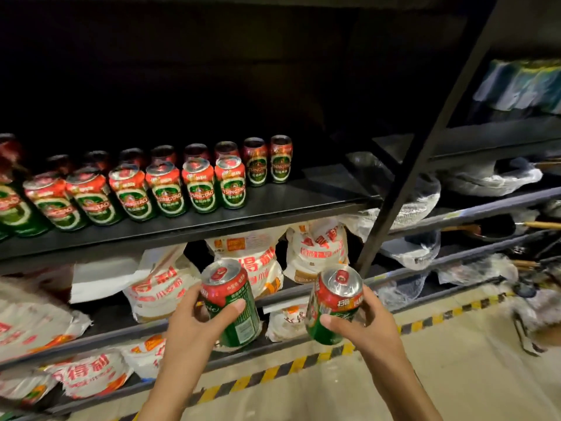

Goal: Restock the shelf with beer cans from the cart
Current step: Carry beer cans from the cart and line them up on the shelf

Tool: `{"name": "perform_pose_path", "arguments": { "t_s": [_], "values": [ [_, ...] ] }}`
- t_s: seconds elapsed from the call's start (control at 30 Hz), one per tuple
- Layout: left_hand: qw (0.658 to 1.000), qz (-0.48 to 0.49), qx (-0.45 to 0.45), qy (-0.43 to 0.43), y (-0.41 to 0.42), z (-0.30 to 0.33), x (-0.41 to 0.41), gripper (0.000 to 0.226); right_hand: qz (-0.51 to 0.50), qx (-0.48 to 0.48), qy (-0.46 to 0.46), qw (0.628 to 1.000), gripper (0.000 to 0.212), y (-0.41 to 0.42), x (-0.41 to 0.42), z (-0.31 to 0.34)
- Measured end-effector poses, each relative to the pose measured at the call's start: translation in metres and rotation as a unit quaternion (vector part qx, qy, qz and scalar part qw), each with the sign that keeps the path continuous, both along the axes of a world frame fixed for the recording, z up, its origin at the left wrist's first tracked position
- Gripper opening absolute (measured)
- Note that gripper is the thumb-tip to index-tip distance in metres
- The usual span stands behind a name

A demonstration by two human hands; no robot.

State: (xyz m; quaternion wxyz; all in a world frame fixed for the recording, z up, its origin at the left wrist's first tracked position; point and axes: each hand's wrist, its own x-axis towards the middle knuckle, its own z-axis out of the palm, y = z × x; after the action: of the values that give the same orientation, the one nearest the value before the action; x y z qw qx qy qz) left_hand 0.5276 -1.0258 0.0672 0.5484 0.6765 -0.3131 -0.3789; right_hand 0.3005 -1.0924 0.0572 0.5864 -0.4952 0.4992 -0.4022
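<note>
**Two cans in hand, below the beer shelf**

Left hand (194,317) wraps a red-and-green aluminium beer can (229,302), tilted, at 6 o'clock. Right hand (362,322) grips a second matching can (332,303), just beside, not touching. Black metal shelf (273,215) above: can rows (136,189) fill 9 to 11 o'clock; bare deck at the right end up to the black upright post (425,147). White printed bags (258,262) sit under the shelf edge.

Back-row cans (164,154) half hidden by front row; leftmost can (12,208) cut off at edge; far-right items (528,302) blurred.
</note>
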Motion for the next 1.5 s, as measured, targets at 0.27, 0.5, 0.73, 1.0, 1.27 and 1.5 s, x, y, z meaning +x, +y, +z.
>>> {"name": "perform_pose_path", "arguments": {
  "t_s": [0.27, 0.5, 0.73, 1.0, 1.27, 1.5],
  "values": [
    [0.998, -0.035, -0.026, -0.04, -0.099, 0.015, 0.001, 0.058, 0.003, -0.008, 0.018, 1.0, 0.076, -0.089, 0.014, 0.008],
    [0.998, -0.003, -0.031, -0.046, -0.176, 0.022, -0.002, 0.057, 0.058, -0.03, 0.039, 0.997, 0.061, -0.181, 0.034, 0.015],
    [0.996, 0.06, -0.031, -0.061, -0.226, 0.018, -0.007, 0.052, 0.125, -0.07, 0.052, 0.988, 0.062, -0.252, 0.054, 0.018],
    [0.994, 0.07, -0.026, -0.076, -0.251, 0.004, -0.005, 0.062, 0.169, -0.081, 0.052, 0.981, 0.065, -0.283, 0.073, 0.009],
    [0.994, 0.069, -0.03, -0.074, -0.255, -0.009, 0.003, 0.068, 0.149, -0.086, 0.043, 0.984, 0.066, -0.291, 0.084, -0.002],
    [0.993, 0.057, -0.052, -0.093, -0.256, -0.009, 0.008, 0.065, 0.147, -0.109, 0.057, 0.982, 0.066, -0.295, 0.095, -0.011]
  ]
}}
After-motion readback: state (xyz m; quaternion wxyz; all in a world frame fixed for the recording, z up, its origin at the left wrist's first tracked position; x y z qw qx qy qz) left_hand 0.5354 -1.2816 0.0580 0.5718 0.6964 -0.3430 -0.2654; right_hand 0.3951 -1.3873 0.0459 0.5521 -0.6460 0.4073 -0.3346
